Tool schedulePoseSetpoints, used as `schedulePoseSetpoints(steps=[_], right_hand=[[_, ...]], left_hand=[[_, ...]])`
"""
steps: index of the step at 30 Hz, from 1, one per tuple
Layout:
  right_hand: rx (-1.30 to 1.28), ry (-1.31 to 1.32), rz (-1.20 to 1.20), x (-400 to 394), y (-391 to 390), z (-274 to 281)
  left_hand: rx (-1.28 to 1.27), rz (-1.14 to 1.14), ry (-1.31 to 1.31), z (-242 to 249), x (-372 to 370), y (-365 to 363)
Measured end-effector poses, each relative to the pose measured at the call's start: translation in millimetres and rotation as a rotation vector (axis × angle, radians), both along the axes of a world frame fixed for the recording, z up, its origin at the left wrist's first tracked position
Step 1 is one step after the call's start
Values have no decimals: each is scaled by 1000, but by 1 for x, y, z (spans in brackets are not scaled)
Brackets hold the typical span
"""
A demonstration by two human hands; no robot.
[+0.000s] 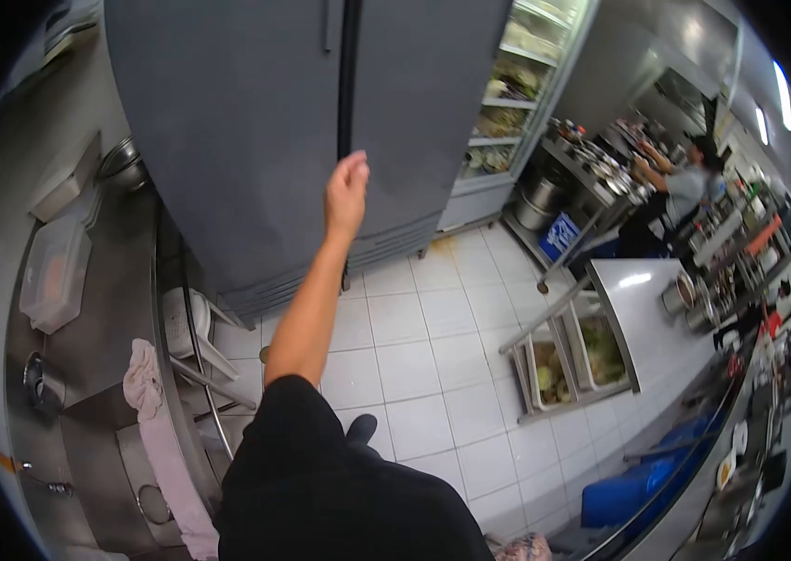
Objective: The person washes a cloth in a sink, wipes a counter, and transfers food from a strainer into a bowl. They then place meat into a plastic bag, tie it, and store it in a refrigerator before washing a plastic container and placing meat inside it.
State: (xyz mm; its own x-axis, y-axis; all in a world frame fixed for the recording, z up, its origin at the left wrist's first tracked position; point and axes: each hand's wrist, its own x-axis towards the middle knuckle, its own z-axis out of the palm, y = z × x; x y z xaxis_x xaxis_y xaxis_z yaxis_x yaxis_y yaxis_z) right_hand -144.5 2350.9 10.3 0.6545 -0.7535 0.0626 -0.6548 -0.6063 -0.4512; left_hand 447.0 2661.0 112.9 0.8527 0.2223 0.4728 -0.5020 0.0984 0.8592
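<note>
My left hand (347, 192) is stretched out in front of me, its fingers curled at the dark gap between the two doors of a tall grey refrigerator. It appears to grip the edge of the right refrigerator door (419, 122); the exact contact of the fingertips is hidden. A vertical handle (327, 26) shows higher up on the left door. My right hand is out of view. At the bottom edge, beside my dark-clothed body, a pinkish patterned thing (523, 548) is partly visible, too little to name.
On the left, a steel sink counter (119, 309) carries a clear plastic container (56, 271) and a pink cloth (143, 379). A white stool (188, 318) stands beneath. To the right are a steel table (643, 313), vegetable bins (548, 374), a glass-door fridge (507, 103) and a co-worker (685, 192).
</note>
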Motion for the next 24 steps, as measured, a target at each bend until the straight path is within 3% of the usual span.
schedulePoseSetpoints(steps=[4, 9, 11, 15, 19, 20, 21, 22, 23, 24], right_hand=[[142, 150, 167, 86, 13, -38], [244, 344, 304, 166, 12, -74], [267, 402, 317, 180, 2, -85], [306, 505, 294, 182, -21, -106], [361, 594, 281, 155, -41, -126], [384, 607, 274, 148, -43, -131], [396, 627, 267, 143, -46, -136], [413, 638, 261, 136, -48, -141], [425, 649, 260, 132, -53, -146], [433, 658, 262, 131, -57, -152]], left_hand=[[217, 379, -250, 95, 99, 62], [367, 485, -107, 182, 185, 111], [489, 506, -170, 192, 235, 135], [641, 508, -101, 220, 266, 138], [476, 397, 2, 219, 351, 145], [465, 521, -65, 218, 384, 145], [660, 586, -27, 221, 397, 151], [626, 974, -165, 205, 432, 159], [641, 846, 71, 212, 424, 167], [463, 582, 129, 214, 414, 169]])
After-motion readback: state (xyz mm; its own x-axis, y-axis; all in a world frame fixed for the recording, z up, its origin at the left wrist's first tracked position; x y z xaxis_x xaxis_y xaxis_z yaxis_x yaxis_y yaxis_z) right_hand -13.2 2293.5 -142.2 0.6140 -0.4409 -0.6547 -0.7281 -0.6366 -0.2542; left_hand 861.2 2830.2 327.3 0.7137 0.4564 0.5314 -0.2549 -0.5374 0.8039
